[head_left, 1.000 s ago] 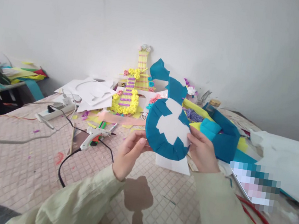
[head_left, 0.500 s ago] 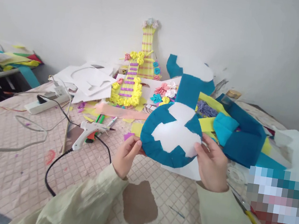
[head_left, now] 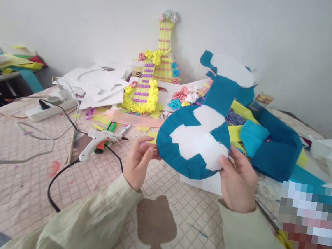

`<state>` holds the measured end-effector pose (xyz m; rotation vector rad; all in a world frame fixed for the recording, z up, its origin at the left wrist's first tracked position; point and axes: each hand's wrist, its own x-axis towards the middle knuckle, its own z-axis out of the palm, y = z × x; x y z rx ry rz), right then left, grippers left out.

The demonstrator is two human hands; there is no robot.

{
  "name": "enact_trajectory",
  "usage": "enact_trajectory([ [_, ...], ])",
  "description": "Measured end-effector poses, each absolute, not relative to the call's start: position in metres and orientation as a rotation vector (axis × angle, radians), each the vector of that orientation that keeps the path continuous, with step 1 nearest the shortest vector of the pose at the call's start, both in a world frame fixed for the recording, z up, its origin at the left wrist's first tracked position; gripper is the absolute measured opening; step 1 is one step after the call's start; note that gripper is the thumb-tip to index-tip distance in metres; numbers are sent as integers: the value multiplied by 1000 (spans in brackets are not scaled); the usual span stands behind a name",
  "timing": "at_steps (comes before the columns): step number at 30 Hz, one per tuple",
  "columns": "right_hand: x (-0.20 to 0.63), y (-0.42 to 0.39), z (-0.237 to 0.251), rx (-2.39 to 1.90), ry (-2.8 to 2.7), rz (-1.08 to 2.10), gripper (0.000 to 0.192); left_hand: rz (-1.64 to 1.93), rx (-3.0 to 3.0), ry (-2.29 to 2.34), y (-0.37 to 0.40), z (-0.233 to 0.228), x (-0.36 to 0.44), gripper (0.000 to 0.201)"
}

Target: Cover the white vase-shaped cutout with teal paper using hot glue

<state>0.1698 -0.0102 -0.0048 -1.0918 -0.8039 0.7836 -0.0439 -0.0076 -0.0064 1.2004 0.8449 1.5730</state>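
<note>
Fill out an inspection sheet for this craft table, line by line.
Surface: table under a pink checked cover with brown patches.
Job's things: white guitar-shaped cutout, partly wrapped in teal strips, held up off the table.
Clutter: yellow decorated guitar, white sheets, teal fabric, paper flowers, markers.
Grippers: left hand and right hand grip the cutout's lower rim.
Cables: glue gun with black cord, power strip.
Surroundings: white wall.

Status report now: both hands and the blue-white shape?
Left hand and right hand grip the blue-white cutout, held above the table. Glue gun lies left, apart.
</note>
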Motion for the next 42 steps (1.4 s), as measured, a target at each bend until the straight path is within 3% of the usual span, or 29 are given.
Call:
enact_trajectory([
  [5, 168, -12, 2, -1036, -772, 817, 42, 1614, 1374, 828, -8, -8, -45, 14],
  [19, 181, -9, 11, -1032, -796, 876, 37, 1417, 1647, 940, 0, -11, -55, 8],
  [29, 189, -4, 2, -1063, -911, 886, 40, 1421, 1239, 899, -1, 0, -53, 32],
  [42, 194, -1, -8, -1102, -992, 818, 39, 1248, 1264, 911, -2, 1, -54, 39],
])
